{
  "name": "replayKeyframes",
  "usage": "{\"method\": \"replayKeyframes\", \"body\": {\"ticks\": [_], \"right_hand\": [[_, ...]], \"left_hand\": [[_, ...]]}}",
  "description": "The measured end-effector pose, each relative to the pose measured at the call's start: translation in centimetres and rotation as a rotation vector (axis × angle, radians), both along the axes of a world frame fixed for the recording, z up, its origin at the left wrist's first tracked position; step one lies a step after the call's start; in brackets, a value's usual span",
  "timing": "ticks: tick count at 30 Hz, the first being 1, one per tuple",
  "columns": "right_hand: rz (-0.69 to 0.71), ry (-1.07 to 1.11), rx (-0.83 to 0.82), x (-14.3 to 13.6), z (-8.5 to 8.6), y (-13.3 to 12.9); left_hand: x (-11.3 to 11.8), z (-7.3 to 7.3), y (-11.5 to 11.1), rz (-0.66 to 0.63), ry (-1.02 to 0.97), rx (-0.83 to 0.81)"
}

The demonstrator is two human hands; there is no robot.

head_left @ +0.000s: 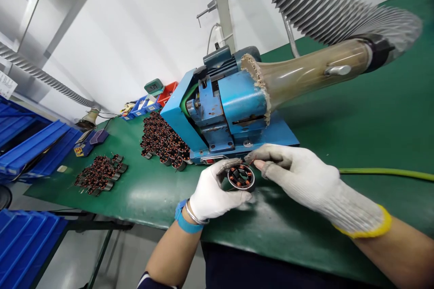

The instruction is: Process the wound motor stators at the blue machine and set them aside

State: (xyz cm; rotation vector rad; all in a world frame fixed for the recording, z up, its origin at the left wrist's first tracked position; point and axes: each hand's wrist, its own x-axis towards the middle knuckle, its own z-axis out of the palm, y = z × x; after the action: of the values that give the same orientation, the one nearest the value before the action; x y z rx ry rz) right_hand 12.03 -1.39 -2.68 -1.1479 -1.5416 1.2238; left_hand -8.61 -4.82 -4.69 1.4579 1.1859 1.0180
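Note:
My left hand [215,192], in a white glove with a blue band at the wrist, grips a round motor stator [241,176]. Copper windings ring the inside of its metal shell, and its open face is turned up toward me. On the right, my right hand [298,174] wears a knitted glove with a yellow cuff. Its thumb and forefinger are pinched at the stator's upper right edge, where a thin copper wire end appears to be between them. Just behind both hands stands a blue belt-driven machine [237,104].
A clear duct [305,70] runs from the machine to a grey flexible hose [315,4]. Stators are massed left of the machine [162,140], with a smaller group [100,174] farther left. Blue bins [34,144] stand at the far left. A yellow-green hose [386,172] crosses the green table [373,126].

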Motion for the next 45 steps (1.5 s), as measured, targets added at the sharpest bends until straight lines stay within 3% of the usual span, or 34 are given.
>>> {"method": "replayKeyframes", "body": {"ticks": [7, 11, 13, 18, 20, 21, 23, 27, 32, 34, 38, 39, 42, 44, 45], "right_hand": [[0.011, -0.070, 0.018, 0.3, 0.2, 0.0], [0.008, -0.154, 0.083, 0.3, -0.6, 0.1], [0.009, -0.225, 0.238, 0.4, -1.2, 0.4], [0.001, -0.631, 0.985, 1.6, -1.7, 1.9], [-0.025, -0.821, 1.105, 2.7, -1.2, 2.4], [-0.081, -0.883, 1.066, 3.1, -1.0, 2.6], [-0.164, -0.860, 0.821, 3.6, -0.7, 2.6], [0.065, -0.378, 0.248, 1.4, -1.4, 1.0], [-0.058, 0.006, 0.005, -1.5, -1.7, -0.5], [-0.155, 0.081, -0.093, -0.9, -1.1, 0.0], [-0.563, 0.213, -0.226, 1.3, 0.3, 1.4], [-0.580, 0.182, -0.245, 1.5, 0.4, 1.5], [-0.316, -0.017, -0.285, 0.8, 0.3, 1.2], [-0.156, 0.001, -0.274, 0.1, 0.1, 0.9], [-0.156, 0.065, -0.255, -0.1, 0.0, 0.9]], "left_hand": [[0.1, 0.4, -0.1, -0.016, 0.004, -0.034], [0.2, 0.6, -0.1, -0.034, 0.004, -0.023], [0.3, 0.7, -0.1, -0.046, 0.013, -0.007], [0.2, 0.7, 0.0, -0.024, 0.035, -0.027], [0.1, 0.5, 0.0, -0.021, 0.046, -0.026], [0.0, 0.4, 0.0, -0.018, 0.049, -0.026], [-0.1, 0.2, -0.1, 0.003, 0.048, -0.028], [0.3, 0.4, -0.2, 0.042, 0.107, 0.089], [1.0, 0.8, -0.4, -0.003, 0.242, 0.285], [1.1, 0.8, -0.5, 0.007, 0.238, 0.294], [1.3, 0.8, -0.4, 0.067, 0.235, 0.230], [1.3, 0.9, -0.3, 0.085, 0.240, 0.218], [1.7, 1.1, -0.2, 0.104, 0.243, 0.211], [1.9, 1.2, -0.1, 0.084, 0.235, 0.215], [2.0, 1.2, -0.1, 0.079, 0.228, 0.218]]}}
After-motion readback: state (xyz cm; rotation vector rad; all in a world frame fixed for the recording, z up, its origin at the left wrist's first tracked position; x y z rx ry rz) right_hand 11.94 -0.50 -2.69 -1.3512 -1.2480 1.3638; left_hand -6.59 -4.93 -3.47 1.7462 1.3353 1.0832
